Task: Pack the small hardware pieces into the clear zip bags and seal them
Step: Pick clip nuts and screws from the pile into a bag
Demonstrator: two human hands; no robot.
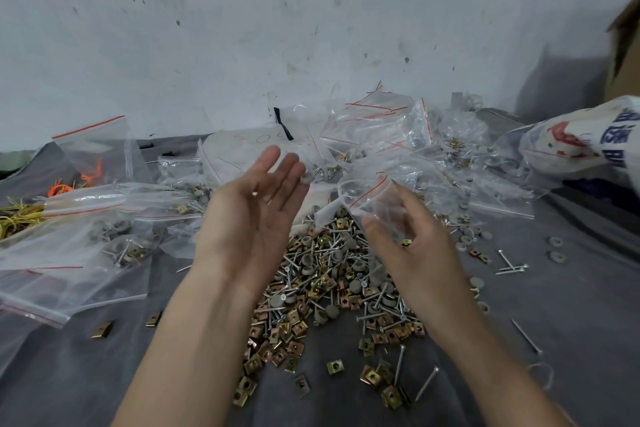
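Hovering over the desk (588, 288), the left hand (256, 211) was held up, palm turned inward, fingers straight and slightly spread, gripping nothing; a small grey cap (306, 179) sat right at its fingertips, touching or airborne I cannot tell; the right hand (415, 246) curled its fingers round the lower part of a clear zip bag (370, 194), whose red-lined mouth gaped toward the left hand; the pile of hardware pieces (329, 291) lay mid-desk, below and between both wrists; filled bags (79, 239) crowded the left and far edges; grey cloth showed toward the near right corner around a loose nail (526, 338).
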